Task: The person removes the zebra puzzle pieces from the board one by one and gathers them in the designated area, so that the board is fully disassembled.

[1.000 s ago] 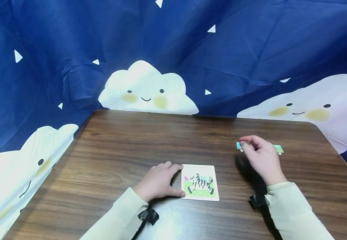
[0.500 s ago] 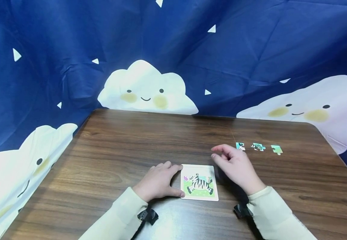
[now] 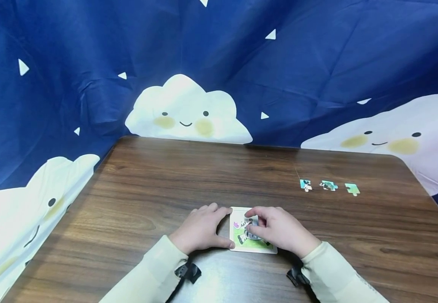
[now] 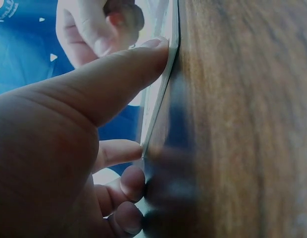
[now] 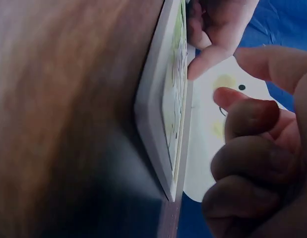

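A square zebra jigsaw puzzle lies in its pale tray (image 5: 152,101) at the table's near middle. My left hand (image 3: 201,229) holds the tray's left side, thumb at the near corner and forefinger at the far one. Over the puzzle is my right hand (image 3: 283,229), thumb and forefinger apart, its other fingers curled in. Nothing shows between those two fingertips in the right wrist view. This hand hides the puzzle's right part in the head view. A pale strip shows along the tray's top.
Farther back on the right, three loose jigsaw pieces lie in a row: a blue one (image 3: 305,185), a patterned one (image 3: 329,185) and a green one (image 3: 353,189). A blue curtain (image 3: 279,75) with clouds hangs behind the brown wooden table (image 3: 188,172).
My right hand has come from the loose pieces leftward and nearer, over the puzzle, uncovering the row of pieces. My left hand stays at the tray's left side.
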Available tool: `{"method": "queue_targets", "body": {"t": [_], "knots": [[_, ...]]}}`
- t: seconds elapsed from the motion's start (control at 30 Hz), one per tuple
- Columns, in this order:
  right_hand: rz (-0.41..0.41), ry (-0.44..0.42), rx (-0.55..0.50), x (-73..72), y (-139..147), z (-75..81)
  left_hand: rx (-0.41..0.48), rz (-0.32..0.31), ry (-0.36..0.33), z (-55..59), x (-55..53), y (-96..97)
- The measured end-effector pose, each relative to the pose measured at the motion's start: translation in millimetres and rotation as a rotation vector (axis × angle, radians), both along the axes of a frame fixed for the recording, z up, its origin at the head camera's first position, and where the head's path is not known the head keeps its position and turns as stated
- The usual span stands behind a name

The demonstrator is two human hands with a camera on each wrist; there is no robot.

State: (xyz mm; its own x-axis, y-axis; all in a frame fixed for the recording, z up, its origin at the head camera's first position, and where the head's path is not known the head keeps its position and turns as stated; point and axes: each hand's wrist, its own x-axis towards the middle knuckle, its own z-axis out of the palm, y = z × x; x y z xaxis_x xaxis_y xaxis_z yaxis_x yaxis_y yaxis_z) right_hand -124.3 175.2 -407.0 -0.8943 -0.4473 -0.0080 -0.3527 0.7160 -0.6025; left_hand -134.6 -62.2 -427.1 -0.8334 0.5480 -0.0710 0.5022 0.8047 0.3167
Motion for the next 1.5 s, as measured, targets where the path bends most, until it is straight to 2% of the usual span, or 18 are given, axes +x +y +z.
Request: {"method": "queue_targets", "body": {"t": [0.27,0.5,1.03,1.3,1.5], "knots": [[0.090,0.000,0.049,2.5,-1,-2.2,0.000,0.002,-0.002,-0.1,-1.1,0.7],[0.097,0.017,0.046,3.7,-3,-8.7,0.002,0.002,-0.001,0.2,0.0,0.7],[0.057,-0.014,0.042,2.9,-4,-8.9,0.006,0.001,0.000,-0.3,-0.4,0.4],[0.077,0.066,0.066,5.2,-5,-11.9,0.010,0.003,-0.001,1.0,0.3,0.7],[0.075,0.063,0.062,4.1,-5,-11.7,0.010,-0.002,0.006,2.0,-0.5,1.3]]}}
